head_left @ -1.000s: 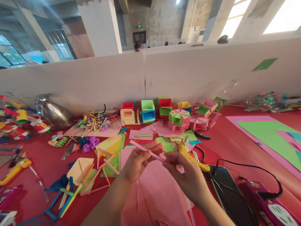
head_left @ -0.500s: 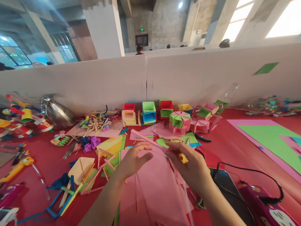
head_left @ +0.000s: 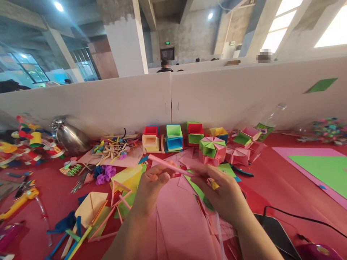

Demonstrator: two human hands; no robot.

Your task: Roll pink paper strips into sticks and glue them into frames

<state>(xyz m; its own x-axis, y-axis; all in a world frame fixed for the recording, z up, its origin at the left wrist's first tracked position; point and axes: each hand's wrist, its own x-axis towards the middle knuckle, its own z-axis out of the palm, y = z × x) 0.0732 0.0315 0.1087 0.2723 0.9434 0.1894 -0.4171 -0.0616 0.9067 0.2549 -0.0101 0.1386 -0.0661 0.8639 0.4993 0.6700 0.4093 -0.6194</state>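
A thin pink rolled-paper stick (head_left: 168, 164) slants across the space between my two hands, its far end up to the left. My left hand (head_left: 151, 186) has its thumb and curled fingers pinched at the stick's middle. The lower right end sits between the thumb and fingers of my right hand (head_left: 223, 193), which partly hides it. Something yellow (head_left: 214, 184) shows behind the right thumb; what it is I cannot make out. Below both hands lie large pink paper sheets (head_left: 180, 216), over green paper (head_left: 199, 187).
Folded-paper boxes (head_left: 174, 137) and a pink-green paper wheel (head_left: 212, 147) line the white partition (head_left: 121, 104). To the left are a steel jug (head_left: 70, 135), paper strips (head_left: 101, 231) and a yellow glue gun (head_left: 23, 200). A black device (head_left: 279, 234) with a cable lies right.
My left fingers have closed in on the pink stick, where they were looser before. My right hand keeps its end. The camera view has tilted upward a little.
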